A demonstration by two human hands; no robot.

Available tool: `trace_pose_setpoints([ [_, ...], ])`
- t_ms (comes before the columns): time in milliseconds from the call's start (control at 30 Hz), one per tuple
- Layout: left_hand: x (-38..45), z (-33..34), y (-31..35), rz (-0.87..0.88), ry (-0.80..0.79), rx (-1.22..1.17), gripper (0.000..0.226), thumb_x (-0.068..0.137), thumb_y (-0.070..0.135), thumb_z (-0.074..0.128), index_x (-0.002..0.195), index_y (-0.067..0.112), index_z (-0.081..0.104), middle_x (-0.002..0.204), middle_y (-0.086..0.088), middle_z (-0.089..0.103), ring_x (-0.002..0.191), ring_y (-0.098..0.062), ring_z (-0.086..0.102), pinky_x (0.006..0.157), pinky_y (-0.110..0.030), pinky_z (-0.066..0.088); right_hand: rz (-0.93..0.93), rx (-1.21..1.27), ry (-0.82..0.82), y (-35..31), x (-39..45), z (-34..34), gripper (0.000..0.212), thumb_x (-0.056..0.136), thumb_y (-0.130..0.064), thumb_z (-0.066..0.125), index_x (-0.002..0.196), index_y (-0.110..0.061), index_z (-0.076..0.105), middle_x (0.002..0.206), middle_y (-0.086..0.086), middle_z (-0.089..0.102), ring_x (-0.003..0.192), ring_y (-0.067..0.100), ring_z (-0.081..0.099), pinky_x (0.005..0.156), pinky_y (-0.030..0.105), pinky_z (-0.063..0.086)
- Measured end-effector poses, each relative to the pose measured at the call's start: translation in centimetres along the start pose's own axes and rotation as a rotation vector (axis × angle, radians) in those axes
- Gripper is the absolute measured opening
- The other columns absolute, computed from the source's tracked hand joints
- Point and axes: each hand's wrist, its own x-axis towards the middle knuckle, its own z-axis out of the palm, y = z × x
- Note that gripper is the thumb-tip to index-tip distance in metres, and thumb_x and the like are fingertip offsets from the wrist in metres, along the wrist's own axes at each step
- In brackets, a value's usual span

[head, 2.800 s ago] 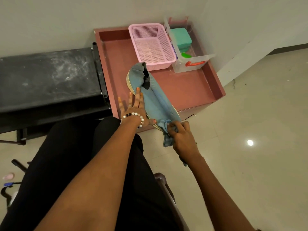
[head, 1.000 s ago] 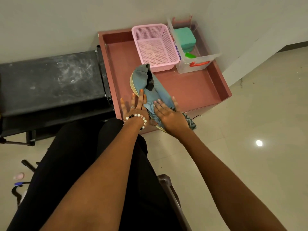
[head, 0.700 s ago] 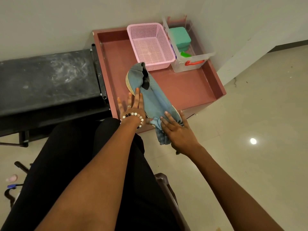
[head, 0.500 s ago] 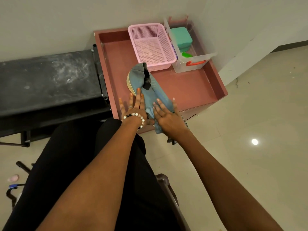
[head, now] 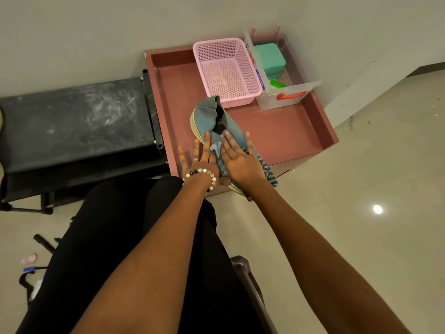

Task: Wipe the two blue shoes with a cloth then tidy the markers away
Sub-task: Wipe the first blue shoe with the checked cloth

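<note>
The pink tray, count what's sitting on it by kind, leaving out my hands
On the tray:
Blue shoe: 1
Cloth: 1
Pink basket: 1
Clear plastic box: 1
Total: 4

One blue shoe [head: 209,116]; one cloth [head: 218,150]; one pink basket [head: 226,68]; two hands.

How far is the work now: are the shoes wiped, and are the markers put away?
Nothing looks finished. In hand: the right hand presses a cloth flat on one blue shoe, which lies in the red tray; the left hand steadies its side. Left: a second shoe and any markers are not in view, and the pink basket holds nothing that I can see.
</note>
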Motion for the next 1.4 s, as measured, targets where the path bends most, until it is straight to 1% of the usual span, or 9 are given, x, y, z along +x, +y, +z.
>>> trace_pose_setpoints([
  [100, 0.0, -0.1, 0.1, -0.008, -0.006, 0.005, 0.113, 0.082, 0.070, 0.049, 0.144, 0.018, -0.030, 0.144, 0.002, -0.048, 0.141, -0.026, -0.031, 0.102, -0.065, -0.020, -0.049, 0.054, 0.044, 0.2, -4.3, 0.8, 0.057, 0.082, -0.019, 0.053, 0.136, -0.001, 0.046, 0.144, 0.013, 0.044, 0.138, 0.024, 0.033, 0.114, 0.052, 0.012],
  [300, -0.2, -0.1, 0.2, 0.003, 0.014, -0.046, 0.121, 0.077, 0.074, 0.051, 0.144, 0.013, -0.030, 0.145, 0.002, -0.047, 0.141, -0.026, -0.030, 0.102, -0.063, -0.022, -0.037, 0.073, -0.315, 0.6, -9.8, 0.0, 0.108, 0.075, -0.039, 0.072, 0.150, -0.005, 0.001, 0.158, 0.008, -0.004, 0.144, 0.022, -0.014, 0.115, 0.051, -0.011],
  [433, -0.1, -0.1, 0.3, 0.006, 0.002, -0.043, 0.120, 0.080, 0.068, 0.055, 0.145, 0.012, -0.029, 0.145, 0.000, -0.046, 0.141, -0.027, -0.029, 0.104, -0.063, -0.019, -0.005, 0.093, -0.235, 0.2, -8.3, -1.0, 0.067, 0.098, -0.032, 0.038, 0.150, -0.010, 0.002, 0.159, 0.005, -0.004, 0.142, 0.024, -0.021, 0.108, 0.065, -0.010],
  [633, -0.1, -0.2, 0.2, 0.012, 0.006, -0.061, 0.119, 0.080, 0.064, 0.059, 0.145, 0.018, -0.029, 0.146, 0.001, -0.045, 0.142, -0.026, -0.027, 0.106, -0.063, -0.016, 0.020, 0.016, -0.107, 0.1, -0.6, -0.6, 0.079, 0.091, -0.057, 0.040, 0.151, -0.016, 0.010, 0.159, 0.002, -0.004, 0.143, 0.028, -0.019, 0.104, 0.069, -0.014],
  [800, 0.4, -0.3, 0.4, -0.011, -0.031, -0.096, 0.121, 0.078, 0.067, 0.058, 0.145, 0.017, -0.029, 0.146, 0.001, -0.045, 0.141, -0.025, -0.029, 0.106, -0.060, -0.020, 0.140, 0.032, -0.029, 0.3, 4.5, -1.2, 0.057, 0.100, -0.037, 0.027, 0.151, -0.019, 0.011, 0.159, -0.002, -0.004, 0.143, 0.026, -0.020, 0.099, 0.066, -0.022],
  [1100, 0.4, 0.0, 0.1, 0.019, -0.006, -0.059, 0.116, 0.080, 0.067, 0.055, 0.144, 0.019, -0.030, 0.143, 0.000, -0.049, 0.140, -0.029, -0.030, 0.104, -0.064, -0.019, 0.009, 0.080, -0.011, -0.2, -1.5, 0.5, 0.068, 0.088, -0.042, 0.054, 0.144, -0.008, 0.034, 0.156, 0.005, 0.021, 0.145, 0.027, 0.004, 0.110, 0.063, -0.004],
  [1200, 0.4, 0.3, 0.2, 0.001, 0.024, -0.067, 0.121, 0.079, 0.068, 0.056, 0.145, 0.015, -0.030, 0.144, 0.002, -0.048, 0.142, -0.026, -0.028, 0.105, -0.063, -0.018, 0.010, 0.123, 0.002, 0.1, -5.8, 0.7, 0.052, 0.089, -0.020, 0.035, 0.136, -0.001, 0.044, 0.149, 0.010, 0.037, 0.143, 0.030, 0.013, 0.111, 0.063, 0.002],
  [1333, 0.1, 0.3, 0.4, 0.011, 0.054, -0.065, 0.121, 0.078, 0.070, 0.055, 0.146, 0.013, -0.028, 0.145, 0.002, -0.046, 0.143, -0.025, -0.026, 0.104, -0.062, -0.019, -0.039, 0.220, -0.237, 1.0, -10.3, 0.2, 0.081, 0.083, -0.028, 0.065, 0.148, -0.007, 0.022, 0.157, 0.007, 0.012, 0.141, 0.027, -0.017, 0.112, 0.059, -0.007],
  [1400, -0.1, 0.1, 0.4, 0.020, 0.061, -0.074, 0.120, 0.079, 0.066, 0.057, 0.147, 0.011, -0.026, 0.147, 0.001, -0.045, 0.143, -0.025, -0.025, 0.105, -0.061, -0.019, -0.029, 0.342, -0.260, 1.8, -11.4, -1.2, 0.070, 0.090, -0.018, 0.056, 0.149, -0.013, 0.020, 0.158, 0.004, 0.009, 0.142, 0.025, -0.017, 0.115, 0.054, 0.000],
])
